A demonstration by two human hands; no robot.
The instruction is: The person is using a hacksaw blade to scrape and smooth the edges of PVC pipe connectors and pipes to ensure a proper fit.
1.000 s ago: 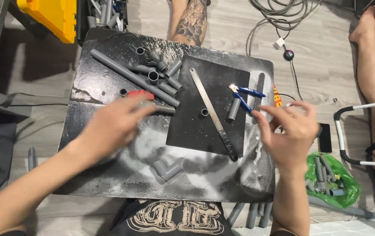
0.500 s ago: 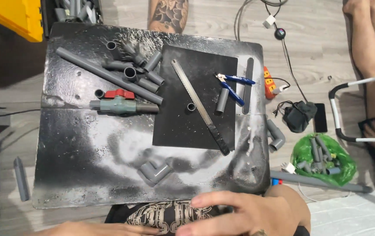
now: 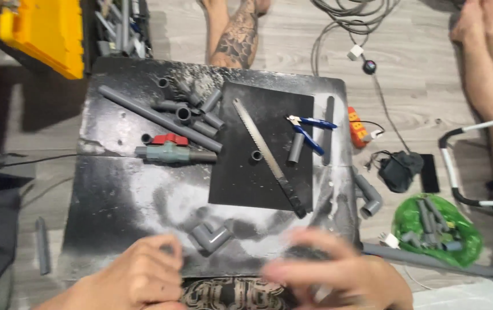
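My left hand [image 3: 137, 275] rests at the near edge of the black, dust-streaked board [image 3: 126, 195], fingers curled; nothing shows in it. My right hand [image 3: 332, 270] is blurred, fingers spread, over the board's near right edge and holding nothing. A grey elbow fitting [image 3: 209, 236] lies between the two hands, just beyond the fingertips. Farther up lie a grey valve with a red handle [image 3: 169, 150], a long grey pipe [image 3: 160, 117] and several short pipe pieces [image 3: 200, 112]. On a black mat [image 3: 246, 183] lie a saw blade [image 3: 269, 158] and blue-handled pliers [image 3: 306, 129].
A yellow toolbox [image 3: 45, 34] stands at the far left. Another person's tattooed leg [image 3: 235, 34] is beyond the board, and bare legs [image 3: 487, 57] at the right. A green bag of fittings [image 3: 436, 229], a long pipe [image 3: 430, 261], cables [image 3: 350, 17] and an orange tool [image 3: 358, 126] lie on the floor.
Both hands pulled back from the valve and the mat's right side to the near edge. They were together half a second ago and are now apart. The valve lies alone.
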